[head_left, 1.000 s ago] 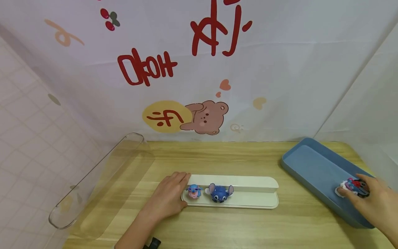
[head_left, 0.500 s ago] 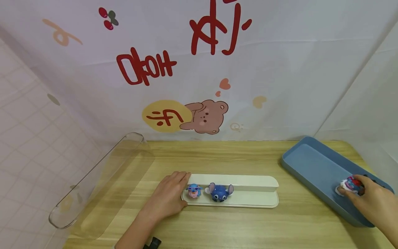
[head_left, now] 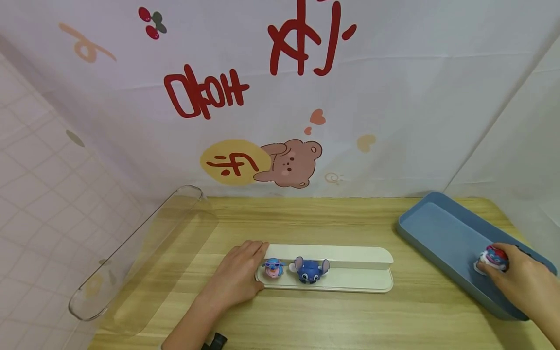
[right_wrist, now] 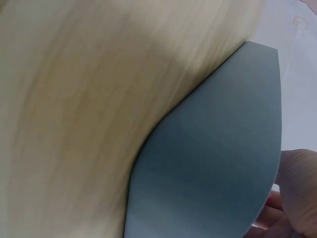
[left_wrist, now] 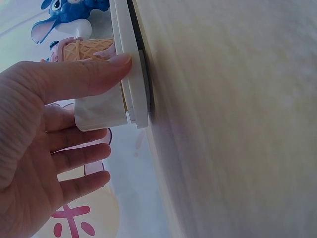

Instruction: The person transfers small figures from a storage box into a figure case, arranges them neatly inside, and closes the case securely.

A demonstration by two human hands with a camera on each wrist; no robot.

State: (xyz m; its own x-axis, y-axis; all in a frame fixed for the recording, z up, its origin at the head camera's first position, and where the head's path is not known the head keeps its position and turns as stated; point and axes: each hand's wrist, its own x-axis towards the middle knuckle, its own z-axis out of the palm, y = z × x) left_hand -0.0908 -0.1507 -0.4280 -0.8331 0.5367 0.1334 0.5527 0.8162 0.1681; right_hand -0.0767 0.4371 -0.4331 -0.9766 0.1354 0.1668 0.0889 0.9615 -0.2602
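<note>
A white stepped stand [head_left: 350, 279] lies mid-table. My left hand [head_left: 234, 274] grips its left end; in the left wrist view the thumb of the left hand [left_wrist: 59, 119] presses the base edge beside a figurine's waffle-patterned part [left_wrist: 86, 49]. On the lower step are a small blue-and-pink figurine with glasses [head_left: 273, 268] and a larger blue big-eared figurine [head_left: 309, 271]. At the right, my right hand [head_left: 527, 282] holds a red, white and blue figurine [head_left: 493, 258] between thumb and fingers over the blue tray [head_left: 446, 228]. The tray wall [right_wrist: 213, 148] hides most of that hand in the right wrist view.
A long transparent cover [head_left: 148, 257] stands at the left. Behind the wooden table [head_left: 315, 321] hangs a white printed cloth [head_left: 393, 97]. A small black object [head_left: 217, 341] shows at the front edge beside the left forearm.
The right hand has shifted slightly within the tray area, and the figurine in its fingers has turned a little. The dark thing beside it is now mostly behind the hand. The left hand stays put.
</note>
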